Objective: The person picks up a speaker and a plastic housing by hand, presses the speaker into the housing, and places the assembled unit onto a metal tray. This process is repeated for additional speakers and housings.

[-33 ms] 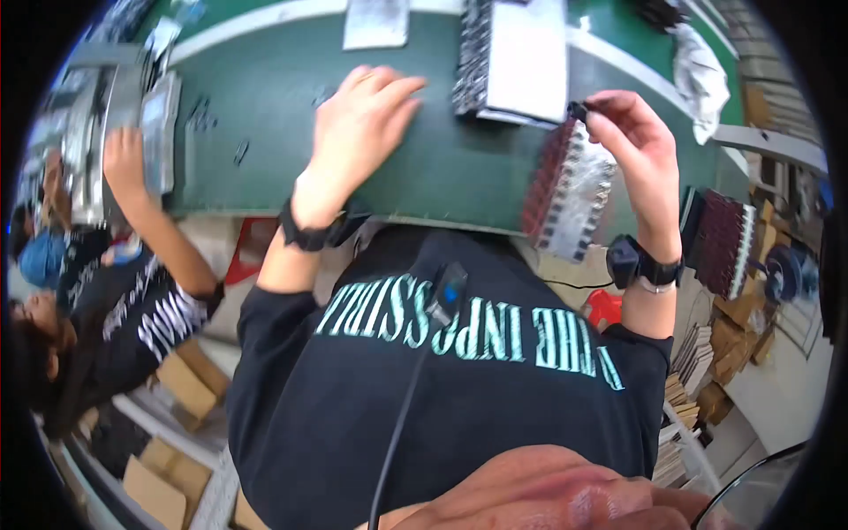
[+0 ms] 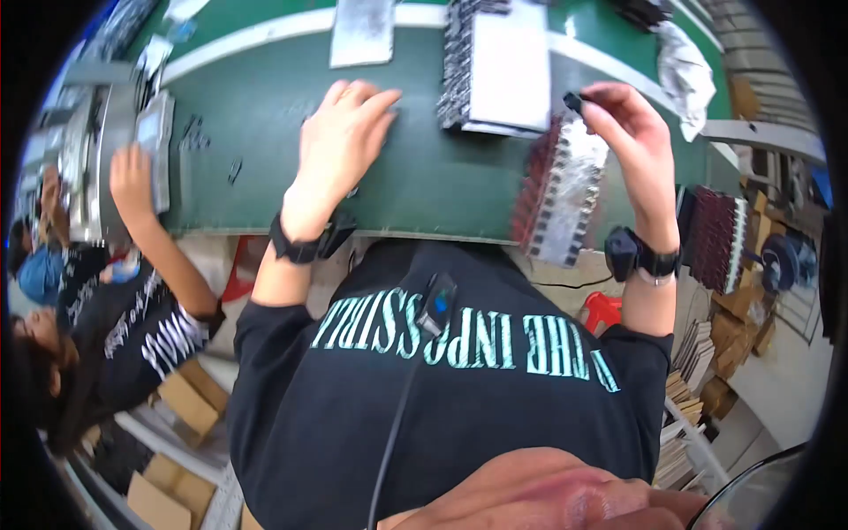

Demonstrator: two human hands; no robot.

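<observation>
My right hand (image 2: 632, 132) pinches a small black part (image 2: 574, 102) between thumb and fingertips. Just below it, at the table's near edge, is a block (image 2: 572, 190) with a dark red ribbed side, rows of black teeth and a shiny silvery face; it looks slightly blurred. Over the green table (image 2: 415, 190), my left hand (image 2: 340, 146) has its fingers apart and loosely bent, with nothing visible in them. What lies under its palm is mostly hidden. Between my hands, farther off, stands a stack with a white top (image 2: 511, 66) and a black toothed side.
Small dark parts (image 2: 194, 134) lie at the table's left, near a co-worker's hand (image 2: 132, 181). A pale flat sheet (image 2: 362, 35) lies at the back. A white cloth (image 2: 685, 79) hangs at the right, above another dark red toothed block (image 2: 717, 238) and a fan (image 2: 786, 263).
The table and the things on it sit slightly farther left in the picture. My left hand appears a little lower and more to the left. My right hand keeps its pinch on the black part.
</observation>
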